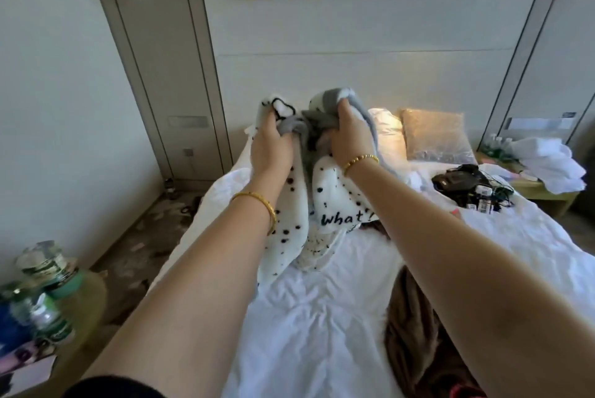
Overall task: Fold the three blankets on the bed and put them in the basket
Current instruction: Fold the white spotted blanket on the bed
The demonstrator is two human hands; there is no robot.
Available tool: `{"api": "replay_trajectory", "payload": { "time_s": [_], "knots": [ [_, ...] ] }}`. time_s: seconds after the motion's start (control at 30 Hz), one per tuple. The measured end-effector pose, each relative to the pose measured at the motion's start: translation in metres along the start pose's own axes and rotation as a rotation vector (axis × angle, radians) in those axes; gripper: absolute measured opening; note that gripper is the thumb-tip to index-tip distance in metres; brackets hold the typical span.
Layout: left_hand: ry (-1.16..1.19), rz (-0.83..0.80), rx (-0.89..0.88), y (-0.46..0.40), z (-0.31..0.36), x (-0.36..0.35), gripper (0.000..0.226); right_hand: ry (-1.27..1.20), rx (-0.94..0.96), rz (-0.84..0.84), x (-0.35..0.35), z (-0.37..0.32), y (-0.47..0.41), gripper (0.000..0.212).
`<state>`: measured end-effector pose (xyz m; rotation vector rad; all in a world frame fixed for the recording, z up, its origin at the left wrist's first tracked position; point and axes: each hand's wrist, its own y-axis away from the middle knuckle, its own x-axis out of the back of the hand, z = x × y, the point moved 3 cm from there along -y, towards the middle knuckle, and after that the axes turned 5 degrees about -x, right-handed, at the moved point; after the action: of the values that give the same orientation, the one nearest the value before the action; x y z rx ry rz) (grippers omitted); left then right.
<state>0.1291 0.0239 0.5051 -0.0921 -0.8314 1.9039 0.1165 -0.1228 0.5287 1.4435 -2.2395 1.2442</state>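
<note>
Both hands up over the middle of the bed [322,317]: left hand [272,143] and right hand [349,137] have fingers curled tight into the spotted white blanket [335,204], its bottom trailing on the sheet. Brown blanket [415,333] sits near the right edge.

Both arms extend forward, bare to above the elbow; forearms converge toward the centre. Left hand [272,143]: raised, back toward the camera, fingers curled closed round fabric; gold bangle at the wrist. Right hand [349,133]: raised alongside, near the left, fingers likewise clenched on fabric; beaded gold bracelet at the wrist.
</note>
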Motion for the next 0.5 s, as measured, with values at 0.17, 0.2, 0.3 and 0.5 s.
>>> {"api": "replay_trajectory", "payload": {
  "time_s": [0.17, 0.2, 0.3, 0.5],
  "knots": [
    [-0.552, -0.722, 0.353, 0.086, -0.118, -0.021, 0.042, 0.448, -0.302, -0.882, -0.070, 0.091, 0.098, 0.042],
    [-0.639, -0.918, 0.402, 0.115, -0.137, -0.027, 0.041, 0.543, -0.317, -1.032, -0.085, 0.106, 0.126, 0.046],
    [-0.736, -1.086, 0.558, 0.208, -0.191, -0.029, 0.040, 0.510, -0.484, -1.166, -0.120, 0.155, 0.209, 0.050],
    [-0.598, -0.965, 0.623, 0.227, -0.199, -0.006, 0.037, 0.301, -0.595, -0.932, -0.135, 0.164, 0.228, 0.041]
  ]
}}
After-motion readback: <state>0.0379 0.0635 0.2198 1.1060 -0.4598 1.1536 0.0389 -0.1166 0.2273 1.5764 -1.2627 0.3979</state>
